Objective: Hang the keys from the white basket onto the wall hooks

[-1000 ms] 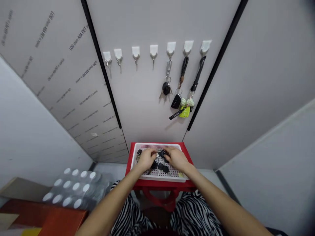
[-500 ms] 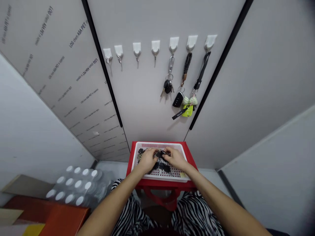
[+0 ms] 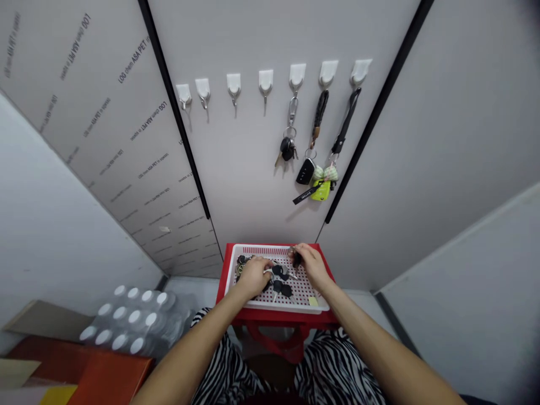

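Note:
My right hand [image 3: 311, 265] is closed on a small dark bunch of keys [image 3: 297, 259] at the back right of a white perforated plastic basket [image 3: 291, 307]. My left hand [image 3: 254, 275] is inside the basket's left half, its fingertips pinched at the ring end of some black-headed keys [image 3: 279, 271]. Just below these lie more black-headed keys [image 3: 277, 287]. Left of my left hand, a cluster of key rings and a round gold-coloured trinket [image 3: 240, 269] is partly covered by it. A small yellow piece [image 3: 313, 301] sits in the front right corner.
A red stool [image 3: 282, 319] carries the basket. Several white hooks [image 3: 265, 81] line the panel ahead. The three at right hold a keyring [image 3: 288, 147], a braided strap with car key [image 3: 306, 171] and a strap with lime-green fob [image 3: 321, 190]. Capped bottles [image 3: 135, 316] stand at left.
My right hand has moved right and back, away from my left hand, with dark keys in its fingers. My left hand has stayed nearly in place; black-headed keys now show beside it.

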### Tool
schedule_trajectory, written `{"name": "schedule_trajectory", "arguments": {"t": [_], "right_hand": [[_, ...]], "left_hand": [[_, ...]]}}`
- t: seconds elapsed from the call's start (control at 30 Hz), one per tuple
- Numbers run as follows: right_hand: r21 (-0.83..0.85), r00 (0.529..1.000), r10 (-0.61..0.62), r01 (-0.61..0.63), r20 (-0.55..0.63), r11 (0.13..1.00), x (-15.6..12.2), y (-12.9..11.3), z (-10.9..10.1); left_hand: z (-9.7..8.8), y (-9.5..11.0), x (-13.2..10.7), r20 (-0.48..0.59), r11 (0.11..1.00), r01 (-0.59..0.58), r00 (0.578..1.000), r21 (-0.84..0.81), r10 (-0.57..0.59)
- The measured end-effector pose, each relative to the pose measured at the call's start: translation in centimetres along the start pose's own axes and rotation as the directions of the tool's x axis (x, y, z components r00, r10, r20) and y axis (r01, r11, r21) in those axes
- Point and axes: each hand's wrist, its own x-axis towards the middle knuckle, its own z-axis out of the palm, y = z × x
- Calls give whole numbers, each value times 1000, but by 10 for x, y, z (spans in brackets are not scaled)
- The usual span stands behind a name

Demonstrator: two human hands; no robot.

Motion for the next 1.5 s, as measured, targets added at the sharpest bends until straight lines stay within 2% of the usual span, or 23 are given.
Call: {"name": "schedule_trajectory", "arguments": {"t": [0.13,0.23,0.3,0.37,0.43,0.5,0.57,0.63,0.73,0.8,0.9,1.0,1.07,1.13,1.27,1.4,1.5], "right_hand": [[-334,997,-79,69,-16,940,0,3,3],[-483,991,-137,118,-3,868,-1,4,5],[-551,976,-204,212,76,807,-3,3,6],[-583,942,-248,335,226,740,-7,-1,7],[-576,896,-240,427,374,697,-11,-5,9],[-542,865,-209,456,456,706,-14,-8,10],[-499,864,-196,437,463,748,-15,-10,11],[-461,883,-195,398,428,793,-15,-10,10],[-463,934,-161,302,319,834,-11,-7,7],[-467,961,-140,240,239,851,-9,-5,5],[-458,981,-128,181,145,870,-8,-4,4],[-538,978,-161,207,133,817,-10,-6,5],[-613,953,-253,301,167,730,-13,-8,9],[-643,912,-319,410,260,647,-16,-10,13],[-675,857,-210,502,469,540,-21,-10,25],[-766,870,-116,480,480,428,-25,-8,37],[-798,899,-117,429,421,422,-25,-10,40]], "left_hand": [[-5,-2,0,-43,969,107,992,-223,-120],[-7,-2,2,-49,871,196,969,-450,-243],[-8,-1,2,-65,771,209,949,-602,-308],[-9,0,2,-67,661,194,935,-725,-349],[-9,1,2,-45,560,181,930,-808,-365],[-10,1,2,-16,485,174,932,-857,-363],[-10,2,2,-3,430,167,930,-887,-368],[-10,1,3,-8,382,149,925,-912,-380],[-10,-1,5,-37,326,101,920,-940,-391],[-10,-2,6,-58,312,76,916,-947,-398],[-11,-3,5,-79,352,81,906,-932,-417],[-12,-3,5,-59,382,123,900,-916,-431],[-12,-2,4,-32,362,140,902,-921,-431],[-11,-1,5,-8,330,146,906,-933,-423],[-12,1,5,12,316,147,920,-937,-391],[-14,5,5,23,337,160,926,-928,-377],[-13,4,6,23,321,149,931,-935,-364]]}}
